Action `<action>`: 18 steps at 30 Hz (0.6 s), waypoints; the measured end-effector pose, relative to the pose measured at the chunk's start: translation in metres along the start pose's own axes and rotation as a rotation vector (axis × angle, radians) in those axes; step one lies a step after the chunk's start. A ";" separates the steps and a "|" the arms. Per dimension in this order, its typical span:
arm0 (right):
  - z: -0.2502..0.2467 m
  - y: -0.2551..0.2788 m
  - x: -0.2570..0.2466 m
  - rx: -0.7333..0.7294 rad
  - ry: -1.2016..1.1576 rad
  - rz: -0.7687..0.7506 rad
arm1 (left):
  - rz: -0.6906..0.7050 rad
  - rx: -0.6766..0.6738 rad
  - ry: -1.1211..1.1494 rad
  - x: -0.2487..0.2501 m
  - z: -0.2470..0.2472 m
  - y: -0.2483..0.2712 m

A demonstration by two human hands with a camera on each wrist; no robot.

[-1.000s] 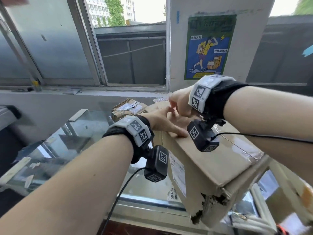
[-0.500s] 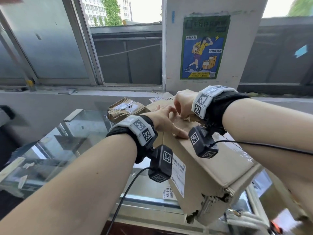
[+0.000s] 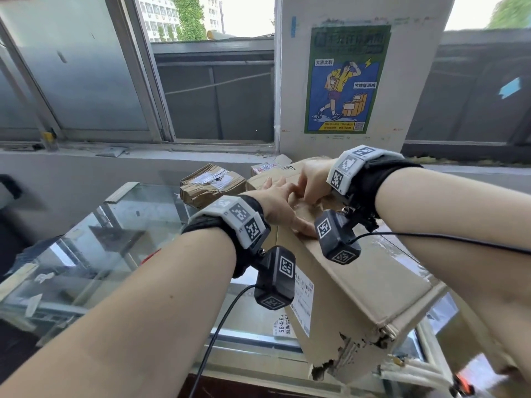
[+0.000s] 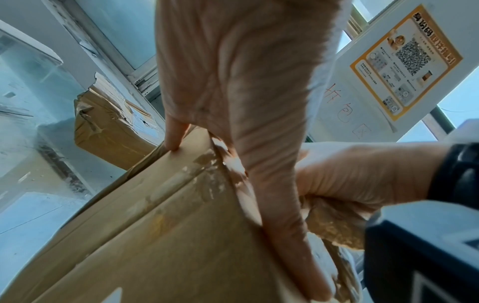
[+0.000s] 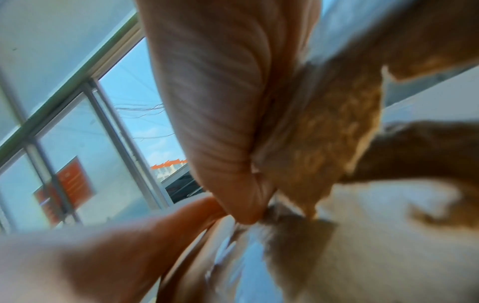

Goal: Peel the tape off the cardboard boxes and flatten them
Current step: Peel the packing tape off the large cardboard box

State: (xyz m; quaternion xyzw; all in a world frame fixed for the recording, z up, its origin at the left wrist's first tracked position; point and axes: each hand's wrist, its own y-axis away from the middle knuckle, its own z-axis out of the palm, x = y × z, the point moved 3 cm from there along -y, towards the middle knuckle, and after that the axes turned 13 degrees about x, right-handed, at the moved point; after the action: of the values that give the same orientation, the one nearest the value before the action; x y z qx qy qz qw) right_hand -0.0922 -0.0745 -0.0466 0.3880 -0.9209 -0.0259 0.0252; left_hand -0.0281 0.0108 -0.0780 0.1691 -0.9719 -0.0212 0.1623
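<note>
A large brown cardboard box (image 3: 359, 280) lies tilted on the glass counter, its near corner torn. My left hand (image 3: 280, 201) presses flat on the box top with straight fingers, and the left wrist view shows one fingertip on the box (image 4: 155, 235) edge. Just to its right, my right hand (image 3: 311, 179) is curled and pinches a strip of clear tape (image 4: 334, 223) that carries brown cardboard fibres. In the blurred right wrist view the tape (image 5: 334, 131) hangs from the right hand's fingers (image 5: 220, 123).
A smaller crumpled, taped box (image 3: 211, 186) sits behind on the left of the glass counter (image 3: 100, 239). More parcels lie by the pillar with a poster (image 3: 346, 79). White cables (image 3: 411, 372) lie at the lower right. An open window is behind.
Both hands stay on the far end of the box top. The right hand has shifted only slightly while it keeps its pinch; the left hand still presses flat.
</note>
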 end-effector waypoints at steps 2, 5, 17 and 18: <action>0.000 0.002 0.002 -0.020 -0.032 0.001 | 0.000 0.004 0.016 -0.002 0.001 -0.002; -0.004 0.003 0.002 0.014 -0.084 -0.026 | -0.016 -0.001 0.042 -0.006 0.001 -0.003; 0.002 0.004 0.005 0.058 -0.037 0.013 | 0.025 -0.004 -0.025 0.002 0.000 -0.003; 0.004 0.004 0.006 0.053 -0.021 0.026 | 0.032 -0.007 -0.022 0.003 0.001 -0.002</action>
State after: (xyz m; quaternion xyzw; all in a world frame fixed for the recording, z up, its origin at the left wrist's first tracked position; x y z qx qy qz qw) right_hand -0.0999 -0.0762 -0.0496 0.3763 -0.9265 -0.0051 0.0056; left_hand -0.0303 0.0075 -0.0785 0.1529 -0.9761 -0.0239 0.1523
